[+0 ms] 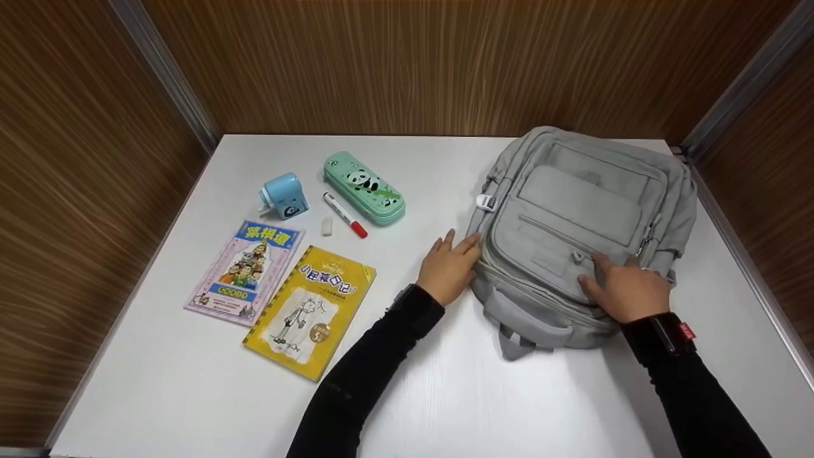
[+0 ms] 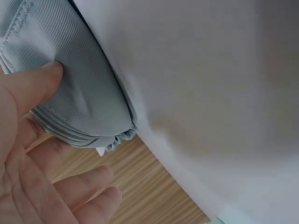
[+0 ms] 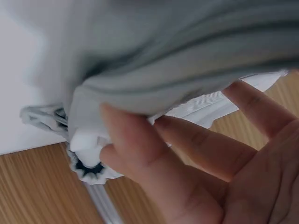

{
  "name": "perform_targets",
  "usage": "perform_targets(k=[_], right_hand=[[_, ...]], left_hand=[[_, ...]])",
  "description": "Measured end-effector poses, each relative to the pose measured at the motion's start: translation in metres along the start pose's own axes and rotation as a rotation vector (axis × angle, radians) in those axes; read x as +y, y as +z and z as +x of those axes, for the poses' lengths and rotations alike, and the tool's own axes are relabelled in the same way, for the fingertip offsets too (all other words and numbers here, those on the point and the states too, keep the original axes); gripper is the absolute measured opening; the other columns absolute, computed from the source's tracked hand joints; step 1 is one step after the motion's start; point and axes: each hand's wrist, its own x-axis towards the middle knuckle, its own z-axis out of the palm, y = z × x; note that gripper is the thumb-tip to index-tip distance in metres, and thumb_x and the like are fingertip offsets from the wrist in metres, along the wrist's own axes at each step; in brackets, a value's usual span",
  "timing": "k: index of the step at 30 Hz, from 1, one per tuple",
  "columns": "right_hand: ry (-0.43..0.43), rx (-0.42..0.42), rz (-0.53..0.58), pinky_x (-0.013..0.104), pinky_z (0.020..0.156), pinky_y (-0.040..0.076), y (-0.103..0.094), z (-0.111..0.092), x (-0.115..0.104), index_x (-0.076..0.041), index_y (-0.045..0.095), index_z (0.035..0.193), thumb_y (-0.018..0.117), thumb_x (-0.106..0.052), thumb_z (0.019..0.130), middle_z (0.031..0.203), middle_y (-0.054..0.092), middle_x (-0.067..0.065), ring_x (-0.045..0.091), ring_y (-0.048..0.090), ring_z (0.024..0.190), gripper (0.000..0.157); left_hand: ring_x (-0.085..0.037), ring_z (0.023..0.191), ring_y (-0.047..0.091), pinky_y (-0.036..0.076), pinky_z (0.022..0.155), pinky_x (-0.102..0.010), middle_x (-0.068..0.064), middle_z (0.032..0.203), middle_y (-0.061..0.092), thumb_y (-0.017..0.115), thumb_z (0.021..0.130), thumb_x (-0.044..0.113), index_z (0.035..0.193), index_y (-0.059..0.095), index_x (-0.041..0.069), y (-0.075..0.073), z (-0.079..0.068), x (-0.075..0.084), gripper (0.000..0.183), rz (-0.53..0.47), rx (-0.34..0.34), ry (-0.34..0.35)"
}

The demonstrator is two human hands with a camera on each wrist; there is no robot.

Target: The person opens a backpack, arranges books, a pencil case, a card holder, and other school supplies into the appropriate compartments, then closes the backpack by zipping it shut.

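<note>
A grey backpack (image 1: 575,191) lies on the right of the white table, front pockets up, its top handle (image 1: 528,318) towards the person. My left hand (image 1: 447,267) is at its left edge, and in the left wrist view the thumb (image 2: 42,84) touches the grey fabric while the other fingers are spread apart. My right hand (image 1: 629,289) rests on the lower right of the front pocket, close to a small zipper pull (image 1: 579,256). In the right wrist view its thumb and fingers (image 3: 205,144) stand apart beside the fabric; the contact is partly hidden.
Left of the backpack lie a green panda pencil case (image 1: 365,189), a red-capped marker (image 1: 345,215), a white eraser (image 1: 327,227) and a blue panda-printed device (image 1: 284,196), perhaps a sharpener. Nearer are a pink book (image 1: 245,273) and a yellow book (image 1: 311,312). Wood-grain panels (image 1: 407,70) enclose the table.
</note>
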Motion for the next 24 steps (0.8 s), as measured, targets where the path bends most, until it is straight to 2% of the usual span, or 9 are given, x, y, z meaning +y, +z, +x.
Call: perform_targets(k=[3,5,8,12,15,18,20,22,24], right_hand=[[-0.028,0.052,-0.024,0.054,0.041,0.039,0.004,-0.003,-0.010,-0.006,0.058,0.132,0.060,-0.047,0.091,0.076,0.058,0.040,0.050,0.054,0.052,0.058],[-0.046,0.089,-0.042,0.054,0.041,0.039,0.007,-0.005,-0.017,-0.005,0.060,0.130,0.061,-0.046,0.089,0.069,0.056,0.037,0.048,0.054,0.049,0.058],[-0.075,0.151,-0.078,0.050,0.038,0.037,0.010,-0.008,-0.027,-0.003,0.062,0.127,0.064,-0.046,0.087,0.074,0.059,0.040,0.043,0.051,0.043,0.058],[-0.113,0.196,-0.137,0.044,0.035,0.037,0.014,-0.014,-0.039,-0.008,0.063,0.129,0.064,-0.047,0.088,0.102,0.059,0.047,0.038,0.049,0.039,0.056],[-0.137,0.184,-0.138,0.039,0.032,0.035,0.015,-0.019,-0.047,-0.012,0.062,0.131,0.063,-0.048,0.089,0.109,0.060,0.044,0.037,0.048,0.040,0.055],[-0.154,0.164,-0.094,0.036,0.033,0.032,0.013,-0.022,-0.049,-0.013,0.062,0.132,0.062,-0.047,0.090,0.111,0.063,0.038,0.037,0.049,0.044,0.054],[-0.159,0.171,-0.066,0.036,0.033,0.032,0.010,-0.022,-0.047,-0.014,0.060,0.133,0.062,-0.046,0.091,0.110,0.065,0.034,0.036,0.051,0.046,0.053],[-0.168,0.214,-0.033,0.037,0.033,0.033,0.005,-0.018,-0.040,-0.013,0.059,0.134,0.064,-0.043,0.090,0.106,0.067,0.030,0.037,0.053,0.047,0.053],[-0.174,0.272,0.003,0.043,0.035,0.038,0.000,-0.010,-0.028,-0.013,0.058,0.135,0.065,-0.040,0.090,0.108,0.068,0.028,0.042,0.059,0.055,0.053]], left_hand=[[-0.042,0.138,0.042,0.041,0.109,-0.053,0.005,0.153,0.045,0.067,0.090,0.025,0.133,0.057,0.019,-0.002,-0.003,-0.009,0.044,-0.011,-0.009,-0.030],[-0.043,0.138,0.041,0.040,0.110,-0.054,0.004,0.153,0.044,0.065,0.091,0.024,0.134,0.057,0.019,-0.003,-0.005,-0.014,0.044,-0.018,-0.014,-0.045],[-0.043,0.139,0.040,0.038,0.110,-0.056,0.005,0.153,0.044,0.061,0.092,0.021,0.133,0.057,0.019,-0.005,-0.007,-0.020,0.041,-0.020,-0.014,-0.065],[-0.043,0.142,0.036,0.035,0.112,-0.057,0.005,0.154,0.043,0.057,0.092,0.017,0.136,0.056,0.019,-0.009,-0.008,-0.030,0.044,-0.034,-0.023,-0.096],[-0.042,0.144,0.031,0.031,0.115,-0.058,0.006,0.156,0.040,0.056,0.091,0.015,0.138,0.055,0.020,-0.012,-0.009,-0.038,0.047,-0.044,-0.049,-0.124],[-0.045,0.147,0.024,0.024,0.118,-0.058,0.005,0.157,0.038,0.056,0.091,0.014,0.138,0.054,0.018,-0.015,-0.008,-0.042,0.047,-0.025,-0.078,-0.138],[-0.048,0.147,0.020,0.020,0.119,-0.059,0.002,0.156,0.039,0.057,0.091,0.013,0.138,0.054,0.015,-0.017,-0.008,-0.041,0.047,-0.013,-0.079,-0.136],[-0.050,0.147,0.017,0.017,0.120,-0.060,-0.003,0.156,0.039,0.057,0.090,0.012,0.135,0.054,0.013,-0.018,-0.008,-0.036,0.045,-0.021,-0.056,-0.129],[-0.050,0.147,0.016,0.015,0.120,-0.060,-0.007,0.157,0.037,0.055,0.091,0.015,0.136,0.052,0.013,-0.019,-0.009,-0.026,0.046,-0.042,-0.026,-0.116]])
